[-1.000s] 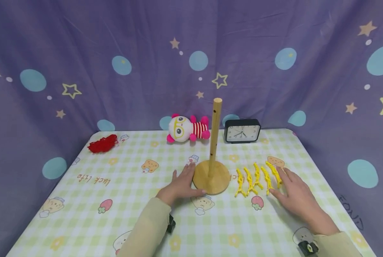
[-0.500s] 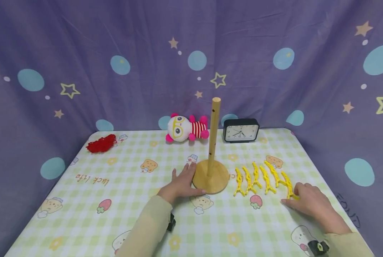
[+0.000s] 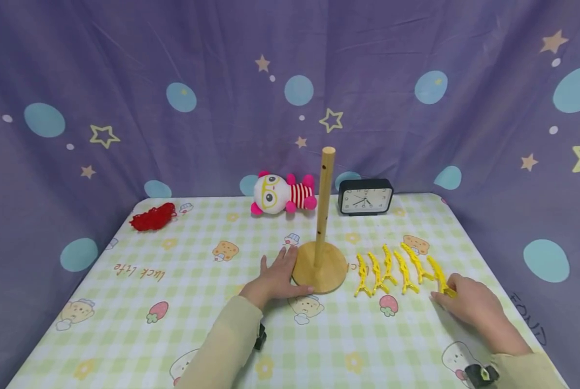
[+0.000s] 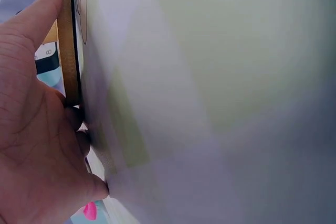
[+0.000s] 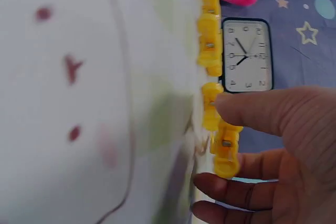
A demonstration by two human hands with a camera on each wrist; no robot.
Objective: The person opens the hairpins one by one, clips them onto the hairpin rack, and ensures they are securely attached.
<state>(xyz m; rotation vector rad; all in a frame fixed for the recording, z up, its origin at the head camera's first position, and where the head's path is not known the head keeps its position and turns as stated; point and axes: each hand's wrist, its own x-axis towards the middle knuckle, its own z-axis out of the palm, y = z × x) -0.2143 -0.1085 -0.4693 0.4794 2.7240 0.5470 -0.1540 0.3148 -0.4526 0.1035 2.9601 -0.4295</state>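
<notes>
A wooden stand, an upright post on a round base (image 3: pixel 336 273), occupies the table's middle. My left hand (image 3: pixel 275 275) rests against the left side of that base, thumb and fingers spread along its edge; in the left wrist view the thumb (image 4: pixel 44 11) lies on the base's rim (image 4: pixel 68 72). To the right, several yellow plastic clothespins (image 3: pixel 404 273) lie in a row with forked ends toward me. My right hand (image 3: pixel 474 305) pinches the rightmost clothespin (image 3: pixel 438 273) near its forked end. In the right wrist view, thumb and fingers are around the clothespin (image 5: pixel 227 153).
Behind the stand, a pink and white plush panda (image 3: pixel 275 194) lies on its side. A black desk clock (image 3: pixel 366 198) stands at the back right. A red mesh bundle (image 3: pixel 154 218) lies at the far left of the checked tablecloth (image 3: pixel 197 302). A curtain (image 3: pixel 212 146) hangs behind.
My right hand has moved right and from spread to pinching the end clothespin, which it hid at first. That clothespin has shifted slightly. My left hand stays at the base.
</notes>
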